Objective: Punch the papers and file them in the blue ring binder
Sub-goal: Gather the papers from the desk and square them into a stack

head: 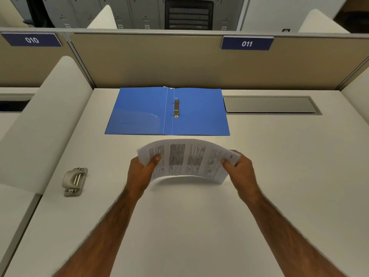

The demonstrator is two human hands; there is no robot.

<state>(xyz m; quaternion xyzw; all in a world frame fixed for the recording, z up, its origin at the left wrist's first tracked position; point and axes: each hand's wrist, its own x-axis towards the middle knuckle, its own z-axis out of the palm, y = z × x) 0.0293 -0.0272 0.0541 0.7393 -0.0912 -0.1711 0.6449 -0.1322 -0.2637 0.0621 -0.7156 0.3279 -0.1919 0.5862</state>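
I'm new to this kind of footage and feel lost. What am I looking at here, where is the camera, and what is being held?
There is no machine: a person works with bare hands, filmed by one wide-angle camera worn on the head, looking forward and down. The left hand and right hand each grip one end of a bowed stack of printed white papers above the pale office desk. Beyond it lies an open blue ring binder, its metal rings empty. A grey metal hole punch sits to the left, untouched.

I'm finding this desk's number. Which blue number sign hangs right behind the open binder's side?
The sign reading 011, up right above the blue binder; the 010 sign belongs to the neighbouring desk at left.
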